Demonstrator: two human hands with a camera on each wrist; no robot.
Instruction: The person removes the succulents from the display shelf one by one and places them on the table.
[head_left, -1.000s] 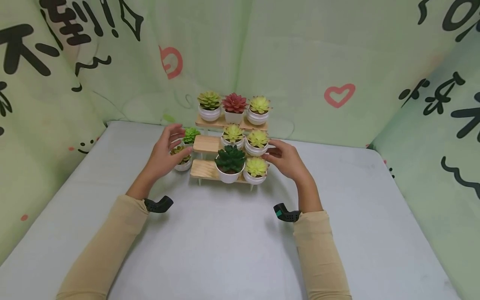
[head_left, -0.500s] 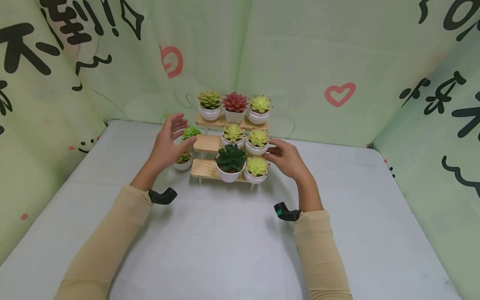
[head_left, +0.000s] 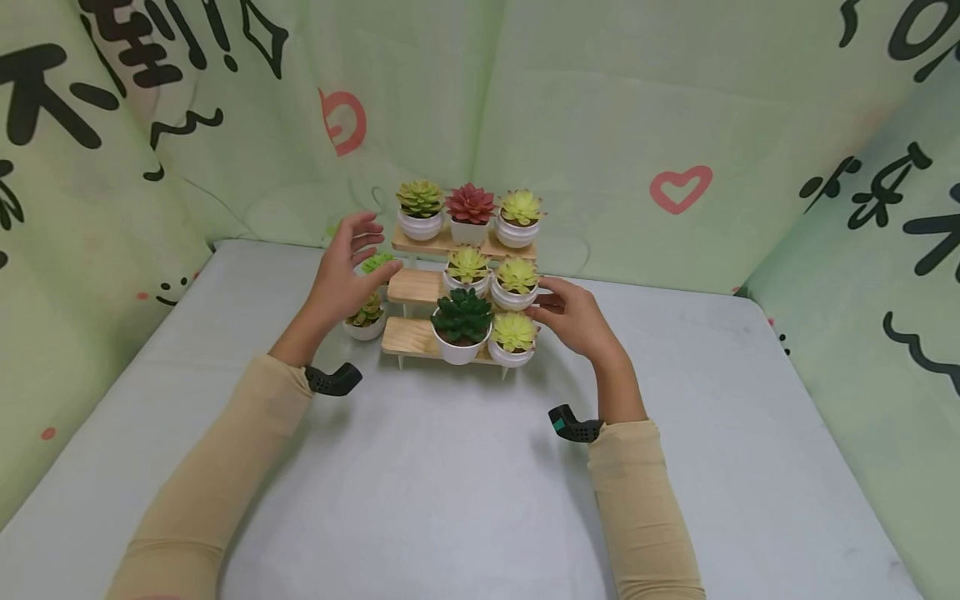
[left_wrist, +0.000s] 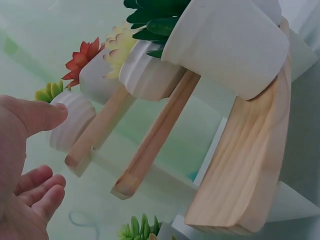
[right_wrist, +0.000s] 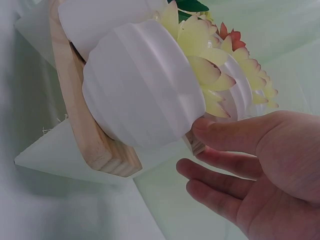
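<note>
Pale green curtain (head_left: 570,92) with cartoon lettering wraps the back and sides, and a white table (head_left: 450,500) fills the rest. From the head view: a three-tier wooden plant stand (head_left: 407,336) sits toward the back, three succulents on top with a red succulent (head_left: 470,202) in the middle, two on the middle shelf, two on the bottom, one of them a dark green succulent (head_left: 461,317). Just left of it are a bright green succulent (head_left: 377,264) (half hidden behind a thumb) and an olive-green succulent (head_left: 365,321). Left hand (head_left: 337,275) hovers by that pair; right hand (head_left: 573,317) is at the stand's other side, so the hands are well apart.

Left wrist view: thumb and fingers are spread with nothing between them. I'd come in from outside so the sleeve doesn't bump the loose pots, and take any pot by its white sides, not the leaves.

Right wrist view: thumb and index finger seem to pinch the end of the middle shelf, other fingers loose. Good bracing spot imo, just grip wood only; I can't tell whether the thumb also touches the pot beside it.
</note>
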